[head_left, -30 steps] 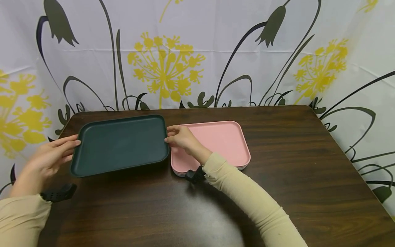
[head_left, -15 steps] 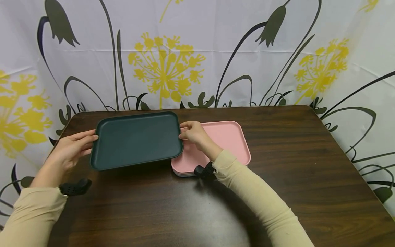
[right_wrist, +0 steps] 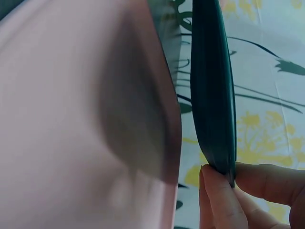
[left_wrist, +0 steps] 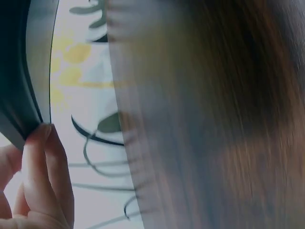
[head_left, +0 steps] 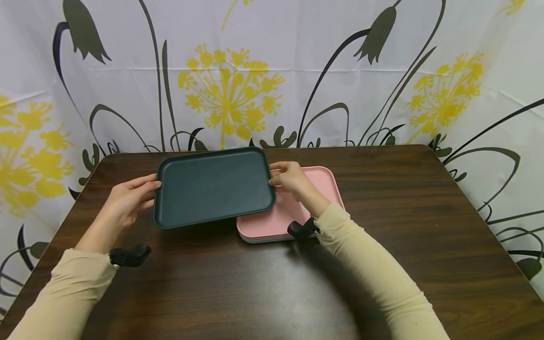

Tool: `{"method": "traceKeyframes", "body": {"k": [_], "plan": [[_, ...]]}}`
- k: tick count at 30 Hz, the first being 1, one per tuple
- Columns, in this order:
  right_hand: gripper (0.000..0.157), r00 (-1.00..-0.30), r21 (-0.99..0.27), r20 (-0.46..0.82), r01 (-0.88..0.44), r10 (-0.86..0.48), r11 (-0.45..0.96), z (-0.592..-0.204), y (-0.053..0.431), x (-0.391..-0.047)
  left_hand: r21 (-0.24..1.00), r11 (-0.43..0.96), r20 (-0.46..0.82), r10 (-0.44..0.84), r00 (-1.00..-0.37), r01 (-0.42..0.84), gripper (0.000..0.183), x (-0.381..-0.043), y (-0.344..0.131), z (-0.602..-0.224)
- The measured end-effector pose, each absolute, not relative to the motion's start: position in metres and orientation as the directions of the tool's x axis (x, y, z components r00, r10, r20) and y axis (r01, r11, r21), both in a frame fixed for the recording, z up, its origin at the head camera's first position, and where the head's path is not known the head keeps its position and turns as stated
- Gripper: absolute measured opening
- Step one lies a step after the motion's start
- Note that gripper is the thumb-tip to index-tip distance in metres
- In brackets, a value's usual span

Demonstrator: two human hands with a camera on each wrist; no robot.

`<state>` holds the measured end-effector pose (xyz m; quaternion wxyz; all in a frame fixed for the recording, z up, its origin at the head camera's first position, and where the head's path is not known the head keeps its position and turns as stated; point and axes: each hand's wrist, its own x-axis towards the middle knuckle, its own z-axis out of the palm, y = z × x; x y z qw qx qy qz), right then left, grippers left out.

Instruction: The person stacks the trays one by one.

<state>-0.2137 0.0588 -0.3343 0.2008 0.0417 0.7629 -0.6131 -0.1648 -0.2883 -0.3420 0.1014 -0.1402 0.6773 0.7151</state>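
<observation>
A dark green rectangular tray (head_left: 214, 186) hangs above the table, slightly tilted, its right end over a pink tray (head_left: 263, 224). By its left edge my left hand (head_left: 127, 200) pinches it between thumb and fingers. My right hand (head_left: 293, 182) pinches the opposite short edge, above the pink tray. In the right wrist view, a gap separates the green tray (right_wrist: 214, 90) from the pink tray (right_wrist: 86, 124), on which a shadow falls. The pink tray tops a stack whose lower rims look grey; part of it is hidden by the green tray and my right arm.
The stack stands on a dark wood-grain table (head_left: 425, 226). Behind the table's far edge hangs a white curtain (head_left: 323, 71) with yellow and grey-green flowers. Black wrist straps (head_left: 129, 255) sit on both wrists.
Both hands have carried the green tray to the right and a little toward the far side, so it now covers part of the pink tray. The stack has stayed put.
</observation>
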Motion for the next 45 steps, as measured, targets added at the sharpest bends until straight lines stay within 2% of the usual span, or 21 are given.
{"method": "traceKeyframes", "body": {"k": [4,6,31,45], "plan": [[0.051,-0.913,-0.912,-0.371,0.324,-0.171,0.252,-0.334,0.07,-0.215,0.939,-0.032,-0.343,-0.066,-0.937,-0.342,0.062,-0.165,-0.273,-0.342],[0.051,-0.912,-0.91,-0.373,0.323,-0.171,0.262,-0.334,0.076,-0.216,0.938,-0.019,-0.348,-0.072,-0.935,-0.347,0.07,-0.166,-0.266,-0.342],[0.052,-0.924,-0.85,-0.354,0.253,-0.144,0.462,-0.329,0.155,-0.212,0.928,0.044,-0.369,-0.027,-0.929,-0.37,0.054,-0.182,-0.184,-0.342],[0.05,-0.929,-0.813,-0.344,0.224,-0.134,0.538,-0.333,0.193,-0.203,0.916,0.134,-0.386,0.037,-0.922,-0.378,0.053,-0.187,-0.15,-0.349]]}}
